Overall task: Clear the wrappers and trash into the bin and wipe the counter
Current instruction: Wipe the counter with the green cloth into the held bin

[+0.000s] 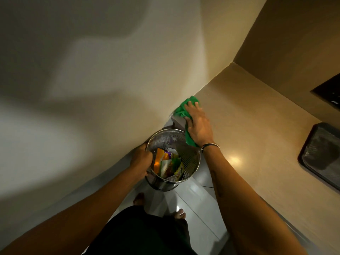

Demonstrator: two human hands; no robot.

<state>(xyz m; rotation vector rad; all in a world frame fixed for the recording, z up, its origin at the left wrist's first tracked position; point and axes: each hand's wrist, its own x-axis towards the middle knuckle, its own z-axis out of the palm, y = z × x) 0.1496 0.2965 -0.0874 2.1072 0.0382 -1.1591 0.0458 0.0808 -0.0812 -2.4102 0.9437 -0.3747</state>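
A perforated metal bin (191,159) hangs just below the counter's left edge, with my left hand (141,161) gripping its rim. Inside it lie several colourful wrappers (168,165). My right hand (198,124) presses flat on a green cloth (181,109) at the counter's left edge, right above the bin. The beige counter (248,126) stretches to the right of the cloth.
A cream wall (110,89) runs along the left, meeting the counter at its corner. A dark tray (303,159) sits at the counter's right edge, and a black object (329,91) is above it. Grey floor tiles (193,208) and my bare feet show below.
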